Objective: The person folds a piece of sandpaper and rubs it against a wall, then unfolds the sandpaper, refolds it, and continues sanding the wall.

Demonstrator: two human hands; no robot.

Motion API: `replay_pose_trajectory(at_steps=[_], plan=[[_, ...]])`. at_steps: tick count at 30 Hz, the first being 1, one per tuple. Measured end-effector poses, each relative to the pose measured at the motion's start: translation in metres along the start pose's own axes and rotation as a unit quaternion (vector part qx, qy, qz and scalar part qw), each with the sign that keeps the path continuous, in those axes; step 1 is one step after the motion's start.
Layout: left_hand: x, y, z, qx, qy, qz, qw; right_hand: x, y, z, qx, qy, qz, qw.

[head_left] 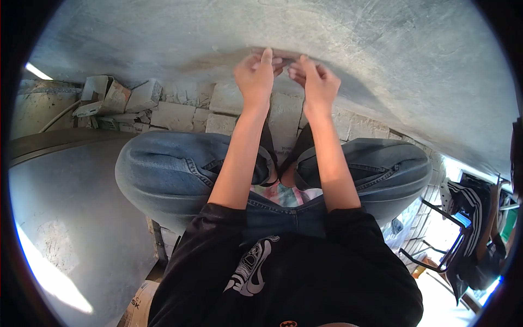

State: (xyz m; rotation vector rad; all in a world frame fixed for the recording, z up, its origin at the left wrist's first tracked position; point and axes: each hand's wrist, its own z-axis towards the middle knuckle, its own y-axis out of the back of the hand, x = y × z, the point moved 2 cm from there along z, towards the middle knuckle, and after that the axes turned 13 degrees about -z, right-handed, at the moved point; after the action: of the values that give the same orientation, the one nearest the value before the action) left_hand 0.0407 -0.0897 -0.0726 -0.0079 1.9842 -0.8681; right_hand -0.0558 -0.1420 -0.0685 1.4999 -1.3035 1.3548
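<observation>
My left hand (257,76) is closed, its thumb raised and its fingers curled at the near edge of a large grey surface (338,27). Beside it, my right hand (318,82) is closed in a similar pinch, a small gap apart. A thin brownish strip (284,53) runs between the fingertips of both hands. Its ends are partly hidden by the fingers, and slight blur keeps me from telling what it is made of.
My bent knees in jeans (163,163) spread below the surface. Bricks (144,95) and broken blocks lie at the left. Another grey surface (81,201) stands at lower left, with a cardboard box (139,305) below. At right are a metal-framed chair (436,240) and another person (485,256).
</observation>
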Motion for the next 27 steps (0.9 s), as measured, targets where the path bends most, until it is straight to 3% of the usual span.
replay_pose_trajectory(at_steps=[4, 7, 10, 13, 15, 22, 25, 27], plan=[[0.01, 0.007, 0.004, -0.005, 0.02, 0.01, 1.0, -0.025, 0.002, 0.005, 0.009, -0.052, -0.004, 0.999], [0.01, 0.01, 0.006, -0.056, 0.05, 0.044, 0.996, -0.027, 0.0, 0.002, -0.001, -0.071, -0.014, 0.997], [0.001, 0.004, 0.001, -0.007, 0.002, 0.042, 0.999, 0.001, 0.0, 0.0, 0.011, -0.006, -0.001, 1.0], [-0.002, -0.001, 0.0, 0.015, -0.011, 0.015, 1.0, -0.008, 0.0, 0.001, 0.013, -0.02, 0.003, 1.0], [-0.004, 0.0, -0.003, 0.014, 0.019, 0.027, 0.999, -0.008, -0.001, 0.003, 0.015, -0.018, 0.009, 1.0], [0.003, 0.003, -0.002, 0.012, -0.011, 0.022, 1.0, -0.012, 0.002, 0.003, 0.01, -0.021, -0.005, 1.0], [0.007, 0.007, 0.002, -0.021, 0.05, 0.01, 0.998, -0.018, 0.002, 0.0, 0.003, -0.062, -0.033, 0.998], [0.003, 0.003, 0.001, -0.007, 0.03, 0.003, 1.0, -0.006, 0.002, 0.001, 0.007, -0.027, -0.015, 0.999]])
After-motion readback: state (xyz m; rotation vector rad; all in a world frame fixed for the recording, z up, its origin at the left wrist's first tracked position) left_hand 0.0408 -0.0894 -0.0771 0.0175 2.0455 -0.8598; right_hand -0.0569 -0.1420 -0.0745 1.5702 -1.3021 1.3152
